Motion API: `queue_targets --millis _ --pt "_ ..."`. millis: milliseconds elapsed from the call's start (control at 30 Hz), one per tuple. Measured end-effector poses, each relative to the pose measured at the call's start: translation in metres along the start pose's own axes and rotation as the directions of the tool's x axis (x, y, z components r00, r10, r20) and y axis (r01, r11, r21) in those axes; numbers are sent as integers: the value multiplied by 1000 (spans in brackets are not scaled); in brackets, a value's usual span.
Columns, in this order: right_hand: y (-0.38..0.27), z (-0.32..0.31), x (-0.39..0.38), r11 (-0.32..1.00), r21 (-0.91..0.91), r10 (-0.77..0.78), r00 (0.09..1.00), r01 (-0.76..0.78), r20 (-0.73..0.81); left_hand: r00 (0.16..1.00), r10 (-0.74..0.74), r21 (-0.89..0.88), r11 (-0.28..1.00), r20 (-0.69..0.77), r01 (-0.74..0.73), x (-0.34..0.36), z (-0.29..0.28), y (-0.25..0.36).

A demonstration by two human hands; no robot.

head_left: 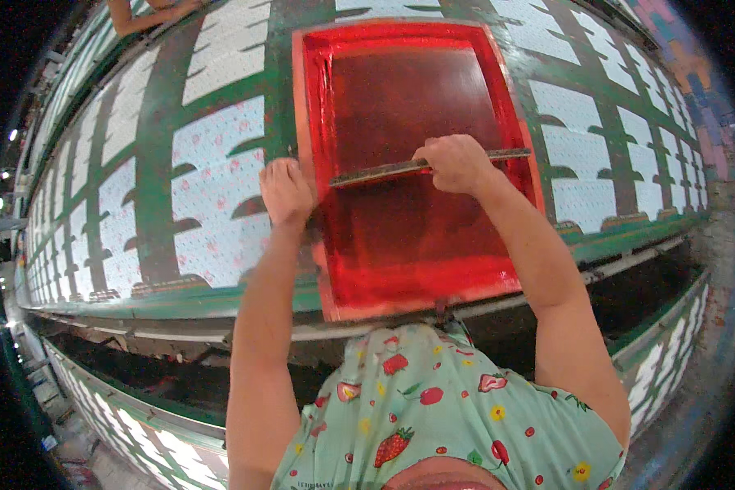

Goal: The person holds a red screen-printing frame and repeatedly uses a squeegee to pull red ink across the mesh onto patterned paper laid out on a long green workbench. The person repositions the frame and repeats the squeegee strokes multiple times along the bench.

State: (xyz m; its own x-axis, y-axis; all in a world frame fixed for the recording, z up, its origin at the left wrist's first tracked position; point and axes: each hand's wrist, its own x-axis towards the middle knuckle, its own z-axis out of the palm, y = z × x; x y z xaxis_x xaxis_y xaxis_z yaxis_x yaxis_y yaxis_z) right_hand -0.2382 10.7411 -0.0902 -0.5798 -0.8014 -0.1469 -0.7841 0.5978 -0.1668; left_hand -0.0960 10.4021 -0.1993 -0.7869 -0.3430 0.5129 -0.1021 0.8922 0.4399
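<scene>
A red-smeared printing screen (pixel 433 233) lies on the long green table in front of me, its raised frame edges wet with red ink. Across its middle, slightly tilted, runs a long thin squeegee (pixel 384 172). My right hand (pixel 456 163) is closed around the squeegee, right of its middle. At the screen's left edge is my left hand (pixel 288 194), fingers together and curled at the frame. Pale cloth pieces with a small pink floral print (pixel 220 163) lie just left of that hand.
More white cut pieces (pixel 578 155) lie in rows right of the screen and farther left along the green table (pixel 159 175). A metal rail (pixel 343 328) follows its near edge. Another person's arm (pixel 143 18) reaches in at the far left. Behind me stands another table with white pieces (pixel 139 425).
</scene>
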Motion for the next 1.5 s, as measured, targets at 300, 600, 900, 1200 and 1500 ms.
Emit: queue_targets --millis 300,600,900,1200,1500 --pt "-120 44 -162 998 -1 60 998 -60 28 993 -115 -25 993 4 115 -3 0 3" --pt "-158 70 -211 993 118 0 992 15 -127 986 -161 90 983 31 158 -1 3 4" --pt "-117 71 -258 908 352 -138 955 229 -264 991 -135 248 961 27 124 0 -12 19" --pt "34 71 -367 915 401 259 712 34 -653 842 -512 414 812 169 411 -21 -26 35" --pt "86 99 -355 787 591 537 665 -175 -519 801 -578 -89 800 155 594 -96 -46 68"
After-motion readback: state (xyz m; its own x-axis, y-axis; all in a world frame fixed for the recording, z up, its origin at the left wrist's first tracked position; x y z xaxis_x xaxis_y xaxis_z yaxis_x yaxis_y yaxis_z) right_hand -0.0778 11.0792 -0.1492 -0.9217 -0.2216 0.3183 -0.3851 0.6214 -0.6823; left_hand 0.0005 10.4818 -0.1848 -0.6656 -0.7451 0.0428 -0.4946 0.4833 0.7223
